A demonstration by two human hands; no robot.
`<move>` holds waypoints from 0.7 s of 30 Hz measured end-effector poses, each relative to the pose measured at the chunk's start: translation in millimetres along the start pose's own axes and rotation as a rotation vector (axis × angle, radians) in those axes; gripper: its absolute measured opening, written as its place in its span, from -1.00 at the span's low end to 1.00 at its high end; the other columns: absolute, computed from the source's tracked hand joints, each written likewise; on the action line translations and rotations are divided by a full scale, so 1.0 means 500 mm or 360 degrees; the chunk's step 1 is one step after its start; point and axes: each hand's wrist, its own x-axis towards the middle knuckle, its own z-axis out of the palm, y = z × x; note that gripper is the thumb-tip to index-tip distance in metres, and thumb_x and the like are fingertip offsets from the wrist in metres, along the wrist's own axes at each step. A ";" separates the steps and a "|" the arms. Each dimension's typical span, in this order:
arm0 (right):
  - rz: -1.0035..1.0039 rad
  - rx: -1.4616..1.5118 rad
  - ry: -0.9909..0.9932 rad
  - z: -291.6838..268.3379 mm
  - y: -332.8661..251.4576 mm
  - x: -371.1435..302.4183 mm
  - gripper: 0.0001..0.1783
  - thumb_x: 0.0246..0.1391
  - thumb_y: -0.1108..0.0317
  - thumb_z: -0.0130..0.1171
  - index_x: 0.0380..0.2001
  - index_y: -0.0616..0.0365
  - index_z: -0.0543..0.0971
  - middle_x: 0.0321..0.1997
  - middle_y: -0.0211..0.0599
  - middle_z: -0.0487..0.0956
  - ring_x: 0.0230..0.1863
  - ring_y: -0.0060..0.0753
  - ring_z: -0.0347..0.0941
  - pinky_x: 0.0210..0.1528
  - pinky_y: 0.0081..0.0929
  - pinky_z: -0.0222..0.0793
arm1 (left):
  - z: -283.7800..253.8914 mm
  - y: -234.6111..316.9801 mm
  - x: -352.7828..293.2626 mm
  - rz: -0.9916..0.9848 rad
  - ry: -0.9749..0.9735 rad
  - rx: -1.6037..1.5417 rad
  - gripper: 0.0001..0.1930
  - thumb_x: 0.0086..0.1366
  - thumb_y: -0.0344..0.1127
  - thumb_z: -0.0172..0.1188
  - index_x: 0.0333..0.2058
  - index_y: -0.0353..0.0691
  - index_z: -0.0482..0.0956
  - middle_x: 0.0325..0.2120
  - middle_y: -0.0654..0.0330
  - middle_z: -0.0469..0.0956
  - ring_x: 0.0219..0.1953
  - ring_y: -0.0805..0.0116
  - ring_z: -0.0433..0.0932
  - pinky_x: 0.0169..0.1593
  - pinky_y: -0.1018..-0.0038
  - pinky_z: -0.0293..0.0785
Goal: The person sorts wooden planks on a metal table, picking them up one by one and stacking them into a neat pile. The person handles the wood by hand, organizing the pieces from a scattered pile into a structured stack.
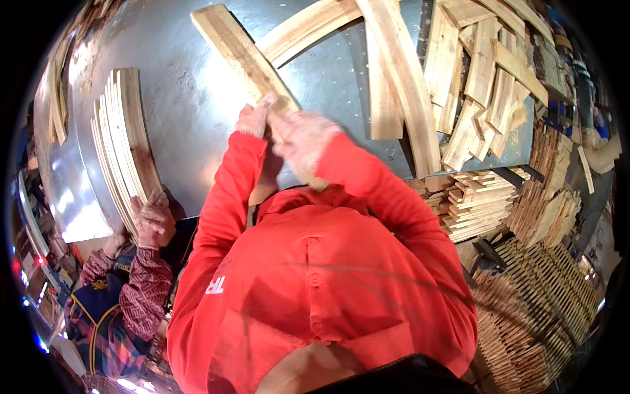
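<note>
A long pale wooden board (239, 56) slants from the upper left toward my chest, above the grey metal table (177, 118). My left hand (254, 118) is closed on the board's left edge, about midway along it. Just nearer to me, my right hand (305, 138) lies across the board with its fingers bent round it, slightly blurred. Both hands look whitish, as if in thin gloves or dusty. Beyond the board, a curved wooden slat (305, 29) lies on the table. Two more boards cross at the right, a long curved one (403, 72) over a shorter one (386, 108).
A co-worker's gloved hand (151, 220) touches a row of curved slats (125, 138) at the left. A loose heap of short boards (482, 72) covers the table's right end. Stacked wood strips (479, 200) and a slatted stack (538, 302) stand to my right.
</note>
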 end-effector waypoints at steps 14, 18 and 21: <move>0.0620 0.0275 0.0895 -0.029 0.123 0.013 0.07 -0.33 -0.16 0.43 0.20 0.26 0.30 0.06 0.20 0.42 0.15 0.10 0.31 0.11 -0.12 0.31 | 0.019 -0.024 -0.014 0.0075 -0.0181 -0.1254 -0.57 0.24 -0.13 0.19 -0.04 -0.32 0.50 -0.14 0.06 0.55 -0.04 0.24 0.51 0.07 0.37 0.41; -0.0057 0.0127 0.0421 0.026 0.055 0.076 -0.15 0.05 -0.18 0.06 0.32 -0.01 0.15 0.27 0.02 0.31 0.22 0.06 0.29 0.17 -0.11 0.29 | 0.067 -0.073 0.048 0.0163 -0.0276 -0.1408 -0.57 0.25 -0.14 0.19 -0.02 -0.34 0.49 -0.15 0.06 0.55 -0.08 0.24 0.51 0.04 0.37 0.42; -0.0010 0.0381 0.0369 -0.072 0.140 0.200 -0.49 0.23 0.12 -0.12 0.20 0.04 0.35 0.15 -0.06 0.45 0.07 0.03 0.43 0.15 -0.21 0.32 | 0.049 -0.093 0.058 0.0285 0.0101 -0.0915 -0.64 0.23 -0.24 0.21 -0.06 -0.32 0.54 -0.11 0.14 0.55 -0.06 0.25 0.49 0.08 0.34 0.38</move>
